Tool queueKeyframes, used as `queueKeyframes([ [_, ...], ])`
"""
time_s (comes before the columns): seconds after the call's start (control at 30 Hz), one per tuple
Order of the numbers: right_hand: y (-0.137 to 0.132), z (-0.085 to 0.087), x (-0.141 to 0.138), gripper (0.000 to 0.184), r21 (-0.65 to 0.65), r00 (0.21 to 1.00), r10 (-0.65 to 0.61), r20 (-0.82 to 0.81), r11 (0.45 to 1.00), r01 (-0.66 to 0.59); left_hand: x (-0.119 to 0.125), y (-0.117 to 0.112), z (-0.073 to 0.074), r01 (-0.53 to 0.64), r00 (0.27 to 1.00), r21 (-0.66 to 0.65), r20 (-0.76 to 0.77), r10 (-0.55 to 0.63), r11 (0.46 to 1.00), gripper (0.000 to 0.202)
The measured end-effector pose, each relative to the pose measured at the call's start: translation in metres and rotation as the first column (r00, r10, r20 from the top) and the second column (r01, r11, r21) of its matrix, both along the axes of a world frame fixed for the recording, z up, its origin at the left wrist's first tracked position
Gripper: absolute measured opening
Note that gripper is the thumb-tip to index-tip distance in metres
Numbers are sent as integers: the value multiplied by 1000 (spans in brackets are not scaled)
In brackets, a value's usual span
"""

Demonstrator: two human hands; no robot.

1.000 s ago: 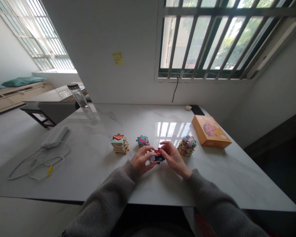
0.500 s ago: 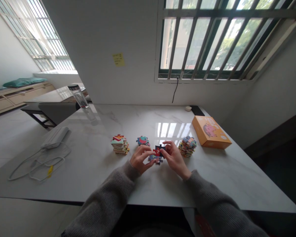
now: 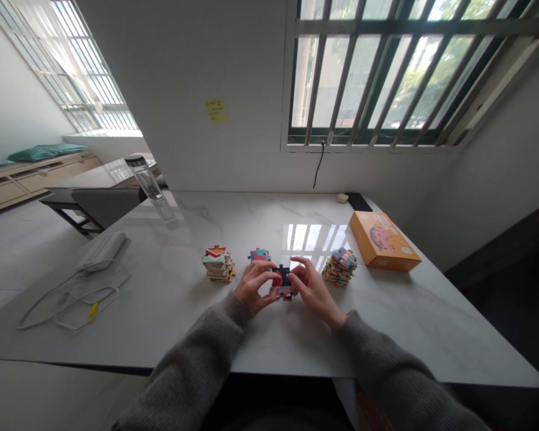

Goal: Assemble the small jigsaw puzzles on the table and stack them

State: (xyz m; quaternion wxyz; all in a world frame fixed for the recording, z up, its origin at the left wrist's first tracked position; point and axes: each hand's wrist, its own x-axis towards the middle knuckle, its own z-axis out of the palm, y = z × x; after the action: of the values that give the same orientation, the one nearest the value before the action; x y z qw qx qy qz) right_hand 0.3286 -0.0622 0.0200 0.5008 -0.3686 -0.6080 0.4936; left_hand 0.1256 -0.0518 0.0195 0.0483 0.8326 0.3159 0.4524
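Observation:
A dark puzzle piece with red on it (image 3: 282,275) is between my two hands, over a small pile of pinkish-blue puzzle pieces (image 3: 282,293). My left hand (image 3: 253,288) curls round the left side, index finger at the dark piece and thumb by the pile below. At the right edge of the dark piece, the thumb and fingers of my right hand (image 3: 313,288) pinch together. Just beyond my left hand lies a small group of teal and red puzzle pieces (image 3: 259,255), partly covered by the fingers.
Stacks of puzzle pieces stand to the left (image 3: 218,264) and right (image 3: 340,267) of my hands. An orange box (image 3: 384,242) lies at the right. Further left are a white device with a cable (image 3: 101,254) and a glass bottle (image 3: 144,178). A dark flat object (image 3: 358,202) rests by the wall.
The dark piece has come slightly left and down over the small pile, now covering more of it. Both hands stay close beside it; the right one has shifted a little left.

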Motion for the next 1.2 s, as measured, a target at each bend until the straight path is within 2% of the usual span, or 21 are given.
queueKeyframes([
  [0.1, -1, 3, 2, 41, 66, 996, -85, 19, 994, 84, -9, 15, 4, -128, 990, 13, 68, 127, 992, 23],
  [0.2, -2, 5, 5, 40, 108, 991, -117, 67, 988, 109, -18, 31, 3, -239, 966, -25, 92, 240, 971, 21],
  [0.3, -2, 5, 6, 38, 144, 982, -127, 138, 984, 107, -24, 40, -5, -271, 960, -58, 61, 274, 961, 23],
  [0.37, -1, 5, 8, 35, 203, 958, -147, 246, 974, 98, -26, 43, -11, -284, 958, -72, 28, 286, 956, 22],
  [0.43, 0, 4, 10, 28, 304, 898, -183, 401, 951, 58, -27, 45, -15, -294, 956, -83, -6, 294, 952, 21],
  [0.53, -1, 3, 13, 23, 406, 774, -202, 600, 911, -77, -26, 46, -17, -294, 956, -96, -34, 292, 951, 22],
  [0.63, -2, 1, 14, 23, 379, 679, -153, 718, 904, -197, -25, 45, -17, -295, 955, -113, -49, 291, 949, 24],
  [0.77, -1, -2, 16, 29, 341, 611, -123, 782, 905, -254, -24, 44, -17, -305, 952, -121, -62, 300, 945, 24],
  [0.9, 0, -3, 17, 27, 345, 606, -127, 785, 903, -257, -23, 46, -17, -308, 951, -106, -67, 303, 945, 23],
  [1.03, -1, -2, 14, 38, 361, 637, -139, 758, 903, -232, -19, 37, -9, -290, 957, -19, -23, 289, 957, 28],
  [1.13, -1, -2, 13, 44, 423, 687, -181, 704, 884, -200, -11, 19, -1, -165, 986, 51, 13, 165, 985, 27],
  [1.2, 1, -1, 14, 44, 476, 721, -216, 658, 862, -176, -6, 7, 1, -33, 998, 47, -52, 36, 998, 27],
])
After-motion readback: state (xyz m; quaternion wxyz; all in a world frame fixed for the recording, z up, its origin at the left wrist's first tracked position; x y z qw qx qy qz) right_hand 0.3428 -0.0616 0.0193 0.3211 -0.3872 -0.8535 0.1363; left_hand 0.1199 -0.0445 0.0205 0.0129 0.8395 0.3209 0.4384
